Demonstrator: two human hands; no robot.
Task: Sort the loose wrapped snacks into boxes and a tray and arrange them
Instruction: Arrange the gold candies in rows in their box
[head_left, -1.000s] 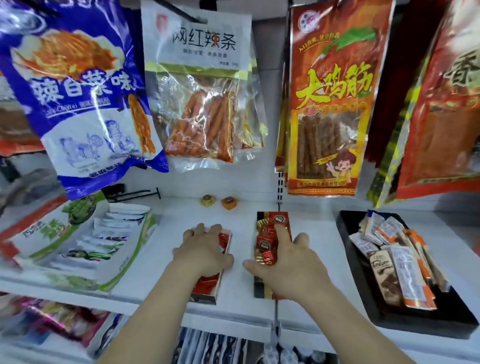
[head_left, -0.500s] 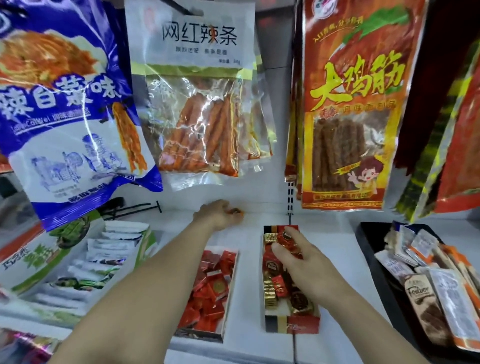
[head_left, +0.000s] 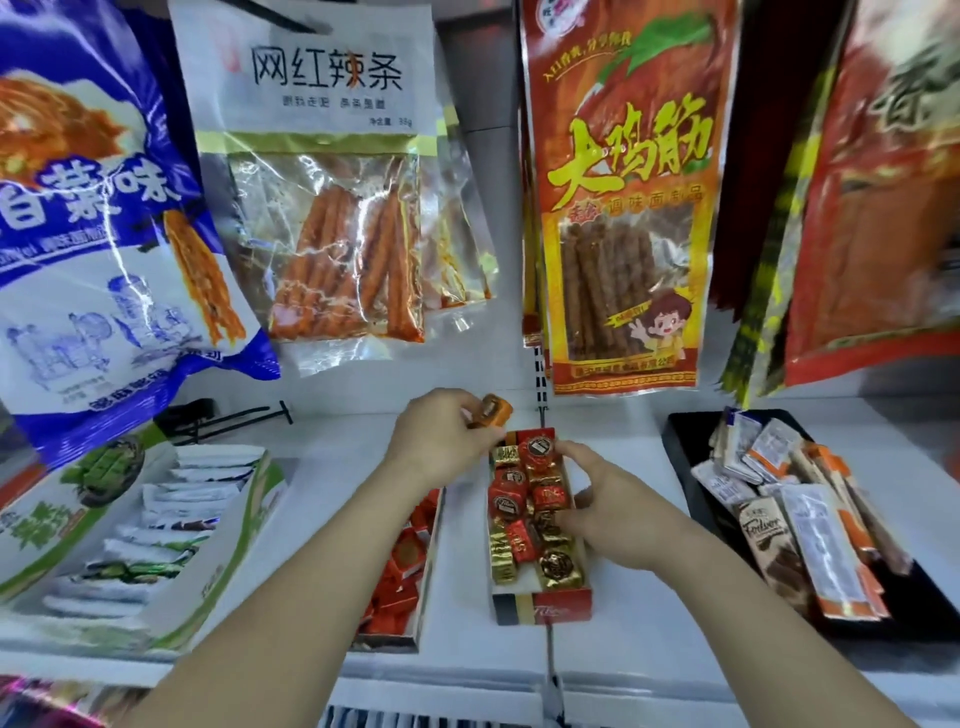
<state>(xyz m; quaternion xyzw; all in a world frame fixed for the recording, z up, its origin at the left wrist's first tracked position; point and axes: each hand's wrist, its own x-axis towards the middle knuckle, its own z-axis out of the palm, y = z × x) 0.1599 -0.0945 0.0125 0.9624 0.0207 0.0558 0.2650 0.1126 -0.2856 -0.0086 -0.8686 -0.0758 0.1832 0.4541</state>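
Since the earlier frame the left hand (head_left: 441, 441) has lifted from the back of the white shelf (head_left: 332, 467) and now pinches one orange foil-wrapped square sweet (head_left: 491, 409) above the far end of the narrow red, black and gold cardboard box (head_left: 543, 608). The right hand (head_left: 618, 504) stays on that box, its fingers lightly bent on the crinkled red and gold foil sweets (head_left: 511, 480), about ten visible. Two narrow boxes stand side by side; the second, white-walled box (head_left: 434, 545) holds red squares. One black rectangular tray (head_left: 680, 447) holds flat sachets.
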